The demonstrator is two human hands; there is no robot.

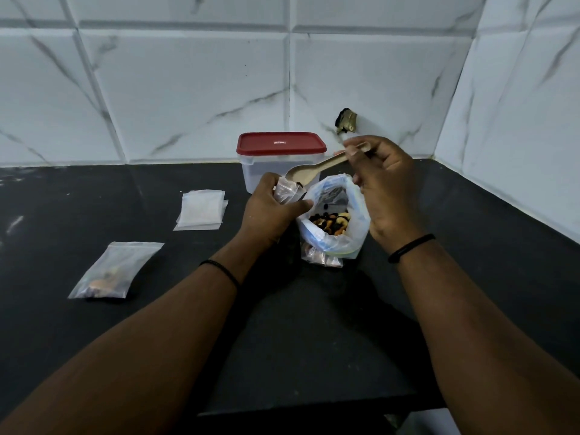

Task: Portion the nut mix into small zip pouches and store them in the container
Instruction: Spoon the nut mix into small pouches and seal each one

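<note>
Wooden spoon (306,174), one; filled pouch (114,271), one.

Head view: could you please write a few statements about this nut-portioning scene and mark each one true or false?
1. The right hand holds a wooden spoon. True.
2. The storage container stands open. False: its red lid is on.
3. The left hand grips a small zip pouch. True.
4. The nut mix sits in a bowl. False: it is in a large clear bag.
5. A filled pouch lies on the counter. True.
</note>
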